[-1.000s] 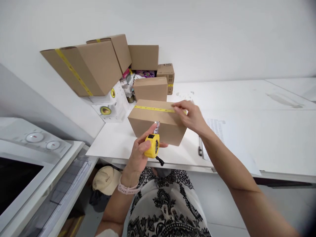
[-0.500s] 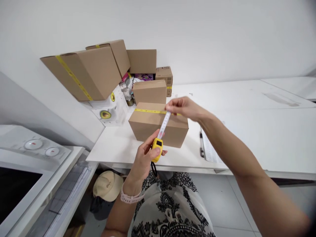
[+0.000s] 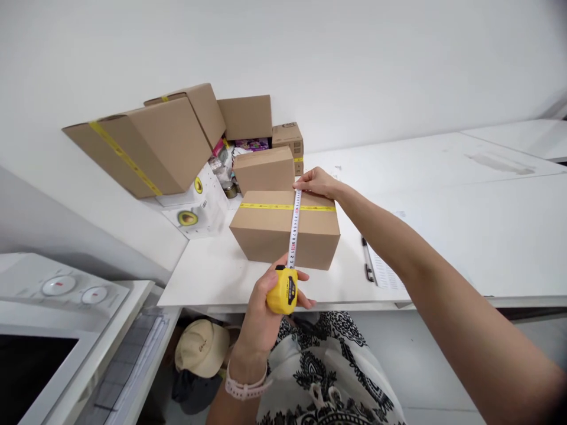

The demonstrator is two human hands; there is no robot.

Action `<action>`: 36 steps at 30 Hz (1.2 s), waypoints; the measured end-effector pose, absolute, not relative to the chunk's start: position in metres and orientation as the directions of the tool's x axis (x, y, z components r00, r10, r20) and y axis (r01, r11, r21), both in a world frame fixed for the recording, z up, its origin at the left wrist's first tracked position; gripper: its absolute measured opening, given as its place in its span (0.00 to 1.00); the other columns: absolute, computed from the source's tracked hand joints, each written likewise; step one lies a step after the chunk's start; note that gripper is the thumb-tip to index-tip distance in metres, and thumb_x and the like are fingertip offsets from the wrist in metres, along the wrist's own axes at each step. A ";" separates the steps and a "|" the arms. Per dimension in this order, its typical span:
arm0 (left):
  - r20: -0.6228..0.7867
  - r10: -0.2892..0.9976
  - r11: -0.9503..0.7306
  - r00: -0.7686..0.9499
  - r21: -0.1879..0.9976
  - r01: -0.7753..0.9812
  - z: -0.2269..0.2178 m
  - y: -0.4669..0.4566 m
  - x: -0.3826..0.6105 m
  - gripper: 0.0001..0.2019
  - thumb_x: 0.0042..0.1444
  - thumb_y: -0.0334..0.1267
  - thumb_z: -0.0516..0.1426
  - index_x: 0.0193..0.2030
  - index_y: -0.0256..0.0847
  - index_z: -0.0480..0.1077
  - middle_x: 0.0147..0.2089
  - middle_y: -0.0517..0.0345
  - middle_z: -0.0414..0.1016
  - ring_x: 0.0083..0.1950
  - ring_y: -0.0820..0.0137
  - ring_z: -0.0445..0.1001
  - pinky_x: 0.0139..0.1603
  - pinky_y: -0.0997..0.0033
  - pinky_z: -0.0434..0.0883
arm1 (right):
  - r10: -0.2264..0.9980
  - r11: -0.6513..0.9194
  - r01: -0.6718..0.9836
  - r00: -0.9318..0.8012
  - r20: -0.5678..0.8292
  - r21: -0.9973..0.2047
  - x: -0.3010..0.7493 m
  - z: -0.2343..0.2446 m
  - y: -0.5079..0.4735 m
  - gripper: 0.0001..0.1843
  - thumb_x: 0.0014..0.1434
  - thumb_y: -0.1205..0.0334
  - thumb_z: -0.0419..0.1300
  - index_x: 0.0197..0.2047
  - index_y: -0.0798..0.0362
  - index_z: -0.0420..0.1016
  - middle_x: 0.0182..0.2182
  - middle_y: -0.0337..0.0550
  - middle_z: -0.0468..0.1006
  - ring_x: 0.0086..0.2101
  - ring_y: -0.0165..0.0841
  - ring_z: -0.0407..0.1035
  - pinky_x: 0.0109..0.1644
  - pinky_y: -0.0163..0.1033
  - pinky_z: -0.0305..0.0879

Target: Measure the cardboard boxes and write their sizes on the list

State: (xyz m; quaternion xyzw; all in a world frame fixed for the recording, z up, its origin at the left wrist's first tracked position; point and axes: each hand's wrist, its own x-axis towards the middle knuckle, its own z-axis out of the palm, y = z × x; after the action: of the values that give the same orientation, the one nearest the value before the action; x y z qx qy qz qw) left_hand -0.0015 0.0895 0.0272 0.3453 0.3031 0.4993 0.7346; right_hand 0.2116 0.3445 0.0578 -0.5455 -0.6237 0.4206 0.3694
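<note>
My left hand (image 3: pixel 266 301) is wrapped round a yellow tape measure (image 3: pixel 282 290), held just in front of a cardboard box (image 3: pixel 266 242). The white blade of the tape is pulled out and runs across the box's top, over a strip of yellow packing tape (image 3: pixel 261 206). At the box's far top edge, my right hand (image 3: pixel 315 182) pinches the end of the blade. The fingertips hide the tip of the blade. The box lies closed on the white table (image 3: pixel 199 271).
Behind stands another cardboard box (image 3: pixel 266 168). Larger taped boxes (image 3: pixel 168 141) rest on a white avocado-print box (image 3: pixel 208 209) at left. Right of the measured box lie a pen (image 3: pixel 367 260) and a printed sheet (image 3: pixel 387 268). A microwave (image 3: pixel 39 342) stands at lower left.
More blade has come out of the tape measure. My right hand has moved the blade's end to the far edge of the box, while my left hand has come lower and nearer me.
</note>
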 end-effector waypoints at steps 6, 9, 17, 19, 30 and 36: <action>-0.099 0.929 0.291 0.357 0.789 -0.540 0.021 0.077 0.007 0.27 0.64 0.48 0.57 0.66 0.36 0.63 0.45 0.49 0.78 0.31 0.64 0.81 0.39 0.55 0.80 | 0.970 -0.031 0.289 -0.221 -0.098 -0.957 0.217 0.059 0.344 0.09 0.49 0.61 0.76 0.28 0.55 0.82 0.27 0.46 0.83 0.29 0.35 0.75 0.31 0.37 0.73; -0.108 0.925 0.299 0.364 0.798 -0.523 0.019 0.074 0.009 0.28 0.64 0.49 0.57 0.67 0.38 0.63 0.47 0.49 0.77 0.31 0.64 0.81 0.40 0.55 0.80 | 0.945 -0.089 0.205 -0.292 -0.148 -0.975 0.220 0.056 0.349 0.12 0.44 0.60 0.79 0.27 0.55 0.82 0.28 0.45 0.83 0.30 0.37 0.77 0.34 0.39 0.76; -0.137 0.919 0.319 0.370 0.810 -0.492 0.026 0.073 0.007 0.27 0.64 0.47 0.57 0.67 0.40 0.61 0.47 0.51 0.75 0.31 0.67 0.79 0.38 0.56 0.81 | 0.929 -0.126 0.167 -0.325 -0.175 -0.978 0.224 0.052 0.356 0.19 0.36 0.57 0.82 0.26 0.54 0.80 0.26 0.43 0.82 0.28 0.35 0.76 0.32 0.39 0.77; -0.129 0.918 0.315 0.375 0.812 -0.492 0.026 0.074 0.006 0.26 0.65 0.46 0.56 0.67 0.40 0.61 0.48 0.51 0.75 0.31 0.68 0.78 0.39 0.54 0.81 | 0.930 -0.126 0.167 -0.323 -0.175 -0.978 0.224 0.052 0.357 0.20 0.35 0.57 0.83 0.26 0.54 0.79 0.26 0.43 0.82 0.28 0.35 0.76 0.31 0.39 0.77; -0.137 0.934 0.295 0.331 0.818 -0.494 0.010 0.077 0.013 0.25 0.62 0.48 0.60 0.63 0.43 0.66 0.47 0.50 0.73 0.31 0.71 0.74 0.22 0.74 0.72 | 0.951 0.008 0.191 -0.306 -0.051 -0.982 0.222 0.054 0.351 0.14 0.42 0.61 0.80 0.25 0.55 0.79 0.24 0.42 0.80 0.26 0.31 0.73 0.33 0.38 0.73; -0.099 0.938 0.255 0.333 0.848 -0.465 0.007 0.076 0.012 0.22 0.62 0.46 0.62 0.60 0.44 0.70 0.50 0.48 0.73 0.33 0.74 0.71 0.22 0.79 0.64 | 0.937 0.166 0.168 -0.333 0.102 -0.972 0.228 0.073 0.339 0.12 0.47 0.71 0.77 0.28 0.56 0.77 0.25 0.38 0.77 0.28 0.27 0.70 0.36 0.35 0.70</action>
State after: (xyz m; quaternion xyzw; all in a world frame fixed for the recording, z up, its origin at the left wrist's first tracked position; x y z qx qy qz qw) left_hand 0.0125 0.0761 0.0069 0.3733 0.3164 0.4830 0.7261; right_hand 0.2275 0.3387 0.0726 -0.4223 -0.6543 0.4885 0.3936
